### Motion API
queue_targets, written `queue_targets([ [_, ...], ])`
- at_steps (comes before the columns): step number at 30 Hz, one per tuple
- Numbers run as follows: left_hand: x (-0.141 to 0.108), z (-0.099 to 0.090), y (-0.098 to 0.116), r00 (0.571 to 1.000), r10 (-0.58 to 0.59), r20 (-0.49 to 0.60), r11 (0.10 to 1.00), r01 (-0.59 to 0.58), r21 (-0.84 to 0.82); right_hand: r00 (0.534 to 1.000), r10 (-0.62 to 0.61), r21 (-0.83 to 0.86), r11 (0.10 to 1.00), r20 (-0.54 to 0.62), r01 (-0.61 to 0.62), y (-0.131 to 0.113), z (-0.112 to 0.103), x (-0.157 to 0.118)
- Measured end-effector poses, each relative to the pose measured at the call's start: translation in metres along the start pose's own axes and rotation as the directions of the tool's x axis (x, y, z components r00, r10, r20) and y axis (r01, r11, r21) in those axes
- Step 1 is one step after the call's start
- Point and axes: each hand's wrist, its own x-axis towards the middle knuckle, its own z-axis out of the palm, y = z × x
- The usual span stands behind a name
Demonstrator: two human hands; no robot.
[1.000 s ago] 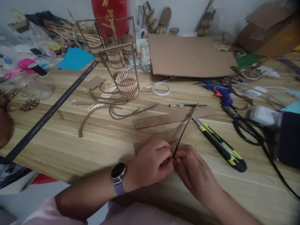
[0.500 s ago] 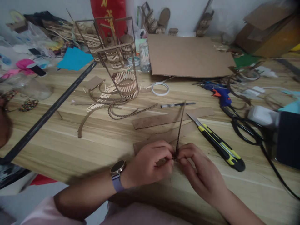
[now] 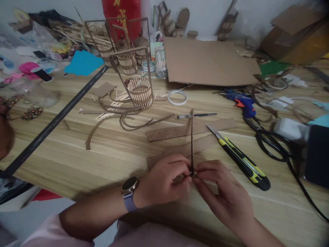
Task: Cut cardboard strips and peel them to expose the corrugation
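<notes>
A thin brown cardboard strip [image 3: 192, 140] stands nearly upright, edge toward me, its lower end between my two hands. My left hand [image 3: 168, 176], with a watch on the wrist, pinches that lower end. From the right, the fingertips of my right hand [image 3: 224, 190] press on the same end. Flat cardboard pieces [image 3: 172, 132] lie just beyond my hands. A yellow and black utility knife [image 3: 241, 161] rests to the right, its blade out. Behind the strip lies a pen [image 3: 203, 115].
A small stick bucket [image 3: 140, 92] with a tall handle stands beyond curled cardboard strips [image 3: 94, 132]. Further back is a large cardboard sheet [image 3: 210, 61]. At the right are a blue glue gun [image 3: 244, 103], black scissors [image 3: 272, 144] and a cable. A person's arm shows at the left edge.
The strip has swung from leaning right to nearly upright. My right hand has shifted slightly, its fingers straighter. The view has moved a little.
</notes>
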Motion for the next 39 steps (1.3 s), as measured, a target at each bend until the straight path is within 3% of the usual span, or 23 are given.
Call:
queue_targets([
  [7,0.0032,-0.0015,0.0016,0.997,-0.052,0.054,0.998,0.054,-0.032,0.999,-0.053,-0.019,0.998,0.01,0.053,0.0015,-0.0004,-0.0013],
  [15,0.0038,-0.004,0.0036,0.999,0.002,0.037,1.0,-0.002,0.014,0.999,0.015,0.017,1.0,0.04,-0.016,0.0033,-0.0023,-0.0022],
  [22,0.0,0.0001,0.0008,0.999,0.053,0.004,0.996,-0.053,0.07,1.0,-0.031,-0.005,0.999,0.005,0.031,0.0017,-0.0002,-0.0024],
  [33,0.002,-0.0003,0.0001,0.997,0.08,-0.007,0.996,-0.079,0.03,0.99,0.144,0.084,0.986,-0.013,-0.142,0.0044,0.0009,-0.004],
  [39,0.0045,-0.0021,-0.0012,1.0,0.004,-0.002,0.999,-0.004,0.034,0.999,0.03,-0.011,0.999,-0.017,-0.031,0.0084,0.0011,-0.0062],
])
